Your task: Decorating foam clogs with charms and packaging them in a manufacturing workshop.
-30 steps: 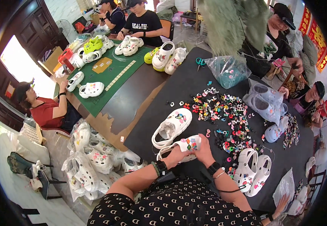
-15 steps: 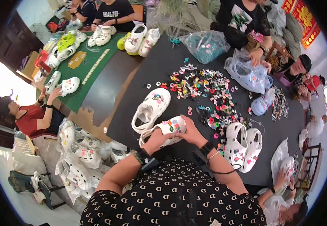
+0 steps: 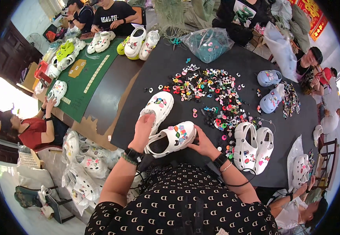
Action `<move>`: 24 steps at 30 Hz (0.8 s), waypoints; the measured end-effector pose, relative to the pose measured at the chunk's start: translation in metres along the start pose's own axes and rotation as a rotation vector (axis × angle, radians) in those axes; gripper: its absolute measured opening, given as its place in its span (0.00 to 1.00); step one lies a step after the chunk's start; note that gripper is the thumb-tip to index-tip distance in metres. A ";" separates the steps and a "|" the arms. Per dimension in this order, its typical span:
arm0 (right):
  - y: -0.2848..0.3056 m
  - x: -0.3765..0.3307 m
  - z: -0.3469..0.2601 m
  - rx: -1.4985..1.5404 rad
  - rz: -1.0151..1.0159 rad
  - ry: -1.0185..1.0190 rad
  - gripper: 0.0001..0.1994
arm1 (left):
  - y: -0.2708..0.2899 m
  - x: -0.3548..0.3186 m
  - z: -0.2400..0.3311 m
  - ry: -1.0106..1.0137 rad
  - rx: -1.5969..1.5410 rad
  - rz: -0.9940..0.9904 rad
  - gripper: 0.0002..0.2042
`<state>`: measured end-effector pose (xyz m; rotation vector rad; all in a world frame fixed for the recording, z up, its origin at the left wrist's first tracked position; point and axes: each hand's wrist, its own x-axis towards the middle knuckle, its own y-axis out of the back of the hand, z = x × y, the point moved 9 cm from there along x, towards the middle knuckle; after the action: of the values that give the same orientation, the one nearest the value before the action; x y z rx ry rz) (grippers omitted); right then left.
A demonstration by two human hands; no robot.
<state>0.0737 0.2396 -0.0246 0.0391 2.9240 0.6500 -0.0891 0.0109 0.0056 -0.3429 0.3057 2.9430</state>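
My right hand (image 3: 203,141) grips a white clog (image 3: 170,140) by its toe, thumb below and fingers behind. Colourful charms cover that clog's upper, and its dark insole shows. My left hand (image 3: 141,131) reaches over the opening of a second white clog (image 3: 160,105), which lies just beyond on the black table. Its fingers are closed at a wad of crumpled clear plastic (image 3: 148,112) inside the opening; the fingertips are partly hidden. To the right of my right hand stands another pair of white clogs (image 3: 245,147) with charms.
Loose charms (image 3: 207,88) are heaped across the black table (image 3: 146,78). Blue clogs (image 3: 272,100) stand at the far right, and a clear bag of teal items (image 3: 209,44) lies at the back. Bagged white clogs (image 3: 85,172) are piled at lower left. Several people work around the tables.
My left hand has let go of the held clog and moved up-left to the second clog's opening. Across the table, a person's plastic bag has come off the blue clogs.
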 end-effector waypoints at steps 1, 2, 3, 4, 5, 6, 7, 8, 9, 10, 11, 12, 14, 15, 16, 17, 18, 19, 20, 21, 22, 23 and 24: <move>0.001 -0.001 0.001 0.055 0.011 -0.020 0.47 | -0.009 0.005 -0.002 0.088 0.002 -0.027 0.19; 0.001 0.000 0.004 0.057 0.020 -0.022 0.47 | -0.014 0.008 0.004 0.084 0.005 -0.035 0.19; -0.002 0.001 0.010 0.067 0.018 -0.025 0.47 | -0.018 0.011 0.014 0.017 0.181 -0.035 0.20; -0.003 -0.001 0.008 0.078 0.017 -0.031 0.47 | -0.024 0.010 0.026 -0.051 0.357 -0.036 0.21; -0.002 -0.003 0.007 0.078 0.029 -0.038 0.47 | -0.029 0.013 0.027 -0.054 0.358 -0.050 0.21; -0.003 -0.003 0.005 0.033 0.044 -0.033 0.48 | -0.030 0.016 0.030 -0.093 0.473 -0.033 0.22; -0.002 -0.003 0.000 -0.013 0.065 -0.029 0.48 | -0.034 0.019 0.033 -0.138 0.584 -0.020 0.24; -0.005 -0.002 -0.002 -0.015 0.079 -0.039 0.48 | -0.030 0.020 0.031 -0.156 0.600 0.027 0.23; -0.009 0.000 -0.003 -0.042 0.074 -0.058 0.49 | -0.024 0.025 0.024 -0.272 0.633 0.125 0.21; -0.014 0.000 -0.003 -0.040 0.061 -0.044 0.49 | -0.024 0.023 0.024 -0.341 0.619 0.169 0.20; -0.017 0.001 -0.006 -0.039 0.048 -0.025 0.50 | -0.021 0.020 0.028 -0.413 0.602 0.217 0.18; -0.021 -0.001 -0.006 -0.039 0.033 -0.033 0.49 | -0.021 0.025 0.021 -0.372 0.569 0.127 0.17; -0.026 -0.009 -0.009 0.020 -0.011 -0.057 0.48 | -0.031 0.020 0.020 -0.350 0.571 -0.048 0.13; -0.022 -0.014 -0.004 0.021 0.010 -0.073 0.48 | -0.043 0.012 0.017 -0.355 0.608 -0.163 0.13; -0.026 -0.018 0.000 0.056 -0.038 -0.080 0.46 | -0.051 -0.004 0.025 -0.428 0.624 -0.227 0.13; -0.029 -0.022 -0.003 0.093 -0.093 -0.085 0.44 | -0.058 -0.019 0.032 -0.495 0.641 -0.286 0.14; -0.025 -0.030 -0.002 0.094 -0.117 -0.113 0.38 | -0.058 -0.024 0.034 -0.495 0.641 -0.303 0.14; -0.018 -0.035 0.003 0.095 -0.108 -0.125 0.38 | -0.060 -0.029 0.037 -0.518 0.650 -0.329 0.14; -0.013 -0.041 0.010 0.100 -0.124 -0.117 0.34 | -0.062 -0.033 0.039 -0.541 0.659 -0.355 0.14; -0.009 -0.047 0.016 0.104 -0.142 -0.110 0.30 | -0.061 -0.034 0.033 -0.439 0.662 -0.372 0.15; 0.001 -0.051 0.023 0.058 -0.081 -0.119 0.20 | -0.060 -0.035 0.031 -0.447 0.672 -0.366 0.14; 0.013 -0.055 0.027 0.032 -0.016 -0.090 0.17 | -0.059 -0.036 0.030 -0.455 0.681 -0.360 0.14; 0.025 -0.058 0.036 0.046 0.037 -0.121 0.16 | -0.060 -0.036 0.028 -0.450 0.679 -0.361 0.14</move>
<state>0.1362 0.2741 -0.0389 0.1330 2.8269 0.5642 -0.0497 0.0704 0.0303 0.3168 1.0009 2.2917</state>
